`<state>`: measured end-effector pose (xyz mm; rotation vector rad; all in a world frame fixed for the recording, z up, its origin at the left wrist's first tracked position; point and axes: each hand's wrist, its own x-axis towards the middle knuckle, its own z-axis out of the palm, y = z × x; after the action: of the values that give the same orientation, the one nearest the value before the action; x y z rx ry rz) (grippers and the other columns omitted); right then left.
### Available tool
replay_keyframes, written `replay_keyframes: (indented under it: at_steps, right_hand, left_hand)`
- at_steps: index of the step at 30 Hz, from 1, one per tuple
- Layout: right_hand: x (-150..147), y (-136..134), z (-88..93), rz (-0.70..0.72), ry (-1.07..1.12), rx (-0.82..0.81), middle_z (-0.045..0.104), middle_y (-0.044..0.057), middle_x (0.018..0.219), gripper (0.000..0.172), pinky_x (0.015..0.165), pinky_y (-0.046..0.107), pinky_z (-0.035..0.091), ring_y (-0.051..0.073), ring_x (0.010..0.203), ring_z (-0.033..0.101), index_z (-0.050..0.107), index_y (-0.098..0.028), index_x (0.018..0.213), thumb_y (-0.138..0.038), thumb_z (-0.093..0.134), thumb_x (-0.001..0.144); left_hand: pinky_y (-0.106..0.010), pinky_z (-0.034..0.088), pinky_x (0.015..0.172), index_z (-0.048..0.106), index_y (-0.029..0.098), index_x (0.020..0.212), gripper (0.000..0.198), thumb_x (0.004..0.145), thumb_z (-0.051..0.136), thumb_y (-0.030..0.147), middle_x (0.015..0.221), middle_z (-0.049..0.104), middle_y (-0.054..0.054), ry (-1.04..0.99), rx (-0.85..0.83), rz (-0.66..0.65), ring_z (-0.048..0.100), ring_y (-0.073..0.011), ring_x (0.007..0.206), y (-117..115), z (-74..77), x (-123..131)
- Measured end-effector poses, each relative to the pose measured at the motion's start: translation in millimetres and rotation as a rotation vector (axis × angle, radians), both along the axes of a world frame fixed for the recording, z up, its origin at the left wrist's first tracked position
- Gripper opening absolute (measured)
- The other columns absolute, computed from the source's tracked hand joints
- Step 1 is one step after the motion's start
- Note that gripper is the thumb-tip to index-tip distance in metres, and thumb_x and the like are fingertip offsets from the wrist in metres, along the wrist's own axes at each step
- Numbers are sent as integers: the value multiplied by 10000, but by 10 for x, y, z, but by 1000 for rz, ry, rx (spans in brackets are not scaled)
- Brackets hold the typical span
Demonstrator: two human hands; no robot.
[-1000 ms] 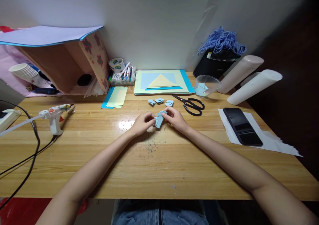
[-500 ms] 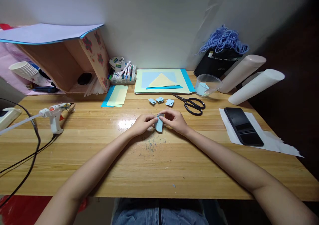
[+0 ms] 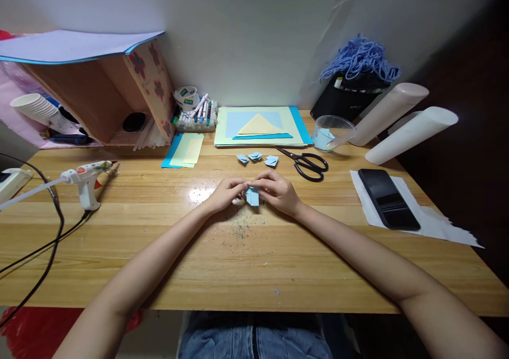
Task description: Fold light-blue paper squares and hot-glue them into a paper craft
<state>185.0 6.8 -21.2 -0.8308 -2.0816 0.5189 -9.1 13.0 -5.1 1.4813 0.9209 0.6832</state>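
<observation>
Between my two hands is a small folded piece of light blue paper (image 3: 252, 197), held just above the table. My left hand (image 3: 228, 193) pinches its left upper edge between thumb and fingers. My right hand (image 3: 278, 192) grips the top and right side, fingers closed over the upper fold. The fingertips of both hands nearly meet and cover the paper's top. Just beyond lie a few small folded blue paper pieces (image 3: 255, 157) in a row. Black-handled scissors (image 3: 308, 164) rest to the right of them.
At the back lies a stack of coloured paper (image 3: 222, 128), beside a clear plastic cup (image 3: 332, 133). A glue gun (image 3: 88, 186) with its cable stands at left, near an open box (image 3: 147, 88). On the right, a phone (image 3: 387, 199) lies on white paper.
My fingers have shifted on the blue paper: the right thumb and fingers have moved up and left over its top fold. The view has tilted slightly; other objects keep their places.
</observation>
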Motion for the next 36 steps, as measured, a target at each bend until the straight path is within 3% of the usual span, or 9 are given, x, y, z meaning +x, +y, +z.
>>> replay_keyframes:
  at_steps: [8,17,22,28,36]
  right_hand:
    - [-3,0,-2,7,-43,-10,581,54,1002,351,751,301,480,165,873,571,610,-309,1142,-158,466,860]
    - [-6,7,-9,0,-26,-2,574,64,1001,378,742,317,478,168,847,562,625,-280,1120,-110,460,826]
    - [-15,15,53,-2,84,-123,571,59,963,390,748,329,473,177,872,563,661,-271,1055,-80,432,805]
    - [-12,12,83,9,141,-205,567,56,905,344,669,299,473,169,822,560,689,-244,982,-93,438,802]
    - [-23,2,67,2,154,-166,567,49,873,299,550,232,440,140,765,548,686,-217,919,-78,455,790]
  left_hand:
    - [-214,368,555,529,141,646,267,753,498,383,605,479,13,-37,-70,62,445,-97,578,-5,66,14]
    - [-211,364,552,542,131,670,310,780,541,421,607,462,19,-88,-32,40,447,-88,578,-1,11,-1]
    - [-209,354,535,532,132,671,305,801,533,408,600,450,26,-124,-14,24,428,-80,551,9,-14,-9]
    - [-214,351,541,514,138,649,298,802,526,392,590,439,29,-41,32,53,425,-83,552,16,-18,-7]
    - [-219,321,547,532,131,656,320,817,487,404,594,436,25,45,101,91,402,-87,565,13,-13,8]
